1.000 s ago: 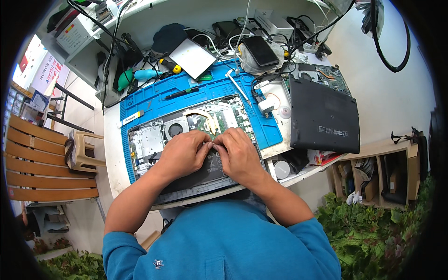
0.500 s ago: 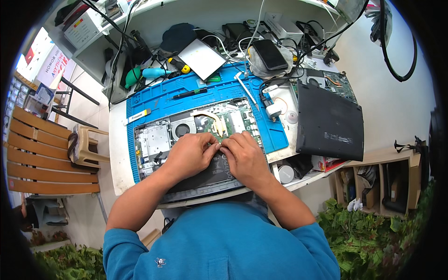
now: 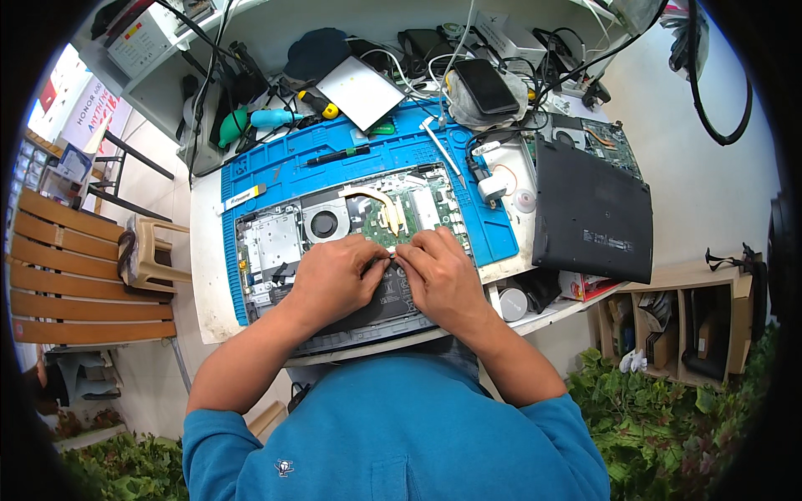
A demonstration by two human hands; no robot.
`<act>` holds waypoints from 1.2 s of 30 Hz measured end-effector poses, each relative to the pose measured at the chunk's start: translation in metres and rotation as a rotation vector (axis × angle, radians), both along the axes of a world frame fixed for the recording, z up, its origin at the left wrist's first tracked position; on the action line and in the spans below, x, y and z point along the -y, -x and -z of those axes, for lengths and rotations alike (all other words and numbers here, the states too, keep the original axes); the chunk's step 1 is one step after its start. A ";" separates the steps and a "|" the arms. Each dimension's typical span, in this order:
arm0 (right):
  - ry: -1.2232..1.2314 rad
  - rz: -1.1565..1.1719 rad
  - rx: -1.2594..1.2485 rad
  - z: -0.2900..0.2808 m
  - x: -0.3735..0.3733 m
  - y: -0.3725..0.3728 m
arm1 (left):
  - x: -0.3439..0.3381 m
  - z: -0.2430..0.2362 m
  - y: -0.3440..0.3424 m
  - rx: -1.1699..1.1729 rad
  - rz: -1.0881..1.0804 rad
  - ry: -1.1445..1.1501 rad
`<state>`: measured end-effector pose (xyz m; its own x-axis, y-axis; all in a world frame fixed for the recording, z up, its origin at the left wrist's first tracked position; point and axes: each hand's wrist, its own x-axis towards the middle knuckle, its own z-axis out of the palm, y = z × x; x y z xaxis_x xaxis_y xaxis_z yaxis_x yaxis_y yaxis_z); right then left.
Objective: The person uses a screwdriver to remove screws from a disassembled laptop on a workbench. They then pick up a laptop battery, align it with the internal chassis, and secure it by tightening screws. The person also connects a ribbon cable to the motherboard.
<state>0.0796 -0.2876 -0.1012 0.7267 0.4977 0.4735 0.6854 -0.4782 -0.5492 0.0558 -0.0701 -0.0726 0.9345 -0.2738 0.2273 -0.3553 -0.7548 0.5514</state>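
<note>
An opened laptop (image 3: 271, 238) lies on a blue work mat (image 3: 494, 242), its fan (image 3: 324, 223), copper heat pipe (image 3: 376, 198) and green circuit board (image 3: 407, 209) exposed. Over the lower edge of that board, where it meets the black battery (image 3: 391, 294), both hands work close together. My left hand (image 3: 336, 277) has thumb and index finger pinched. Facing it, my right hand (image 3: 443, 277) is likewise closed, thumb against fingers. Something small and pale seems to be between the fingertips, but I cannot make out what it is.
A black screwdriver (image 3: 337, 155) and a white brush-like tool (image 3: 443, 150) rest on the mat. A black laptop cover (image 3: 593, 213) leans at the right. Behind are a phone (image 3: 486, 86), a white square panel (image 3: 361, 93) and tangled cables. A plastic stool (image 3: 154, 255) stands left.
Both hands stay at the same spot on the laptop, with only slight finger shifts. The whole view has moved a little.
</note>
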 end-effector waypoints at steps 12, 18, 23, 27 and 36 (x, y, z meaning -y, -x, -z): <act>-0.048 0.046 -0.045 -0.002 0.004 0.005 | -0.004 -0.008 -0.001 -0.104 -0.023 0.052; -0.049 0.027 -0.044 -0.002 0.003 0.004 | -0.007 -0.003 -0.002 -0.112 -0.020 0.083; -0.004 0.012 -0.065 -0.004 0.003 0.002 | -0.008 0.004 0.004 0.056 0.039 -0.049; 0.017 -0.001 -0.055 -0.001 0.002 0.003 | -0.006 0.004 0.007 0.187 0.088 -0.215; 0.147 -0.041 0.094 0.001 0.002 0.005 | -0.003 -0.002 0.008 0.242 0.143 -0.365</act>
